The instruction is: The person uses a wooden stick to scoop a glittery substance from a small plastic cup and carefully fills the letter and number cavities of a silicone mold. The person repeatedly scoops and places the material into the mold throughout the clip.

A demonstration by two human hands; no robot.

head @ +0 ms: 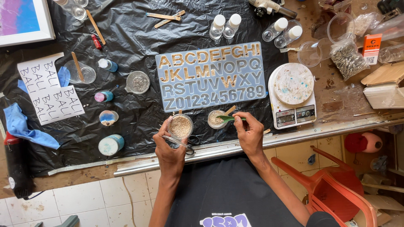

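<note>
Near the table's front edge, our left hand (168, 145) grips a clear cup of tan granules (180, 126), while our right hand (249, 132) pinches a green spoon (228, 119) over a small cup (216, 119) beside it.

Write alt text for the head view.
The left hand holds a clear jar of tan granules; the right hand holds a green spoon over a small cup, below a blue letter mould.

My two forearms are bare, no sleeves, watch or rings showing on my left hand (169, 147) or right hand (249, 133). I'm wearing a black shirt (227, 193) with a purple and white graffiti-style print low on the front.
</note>
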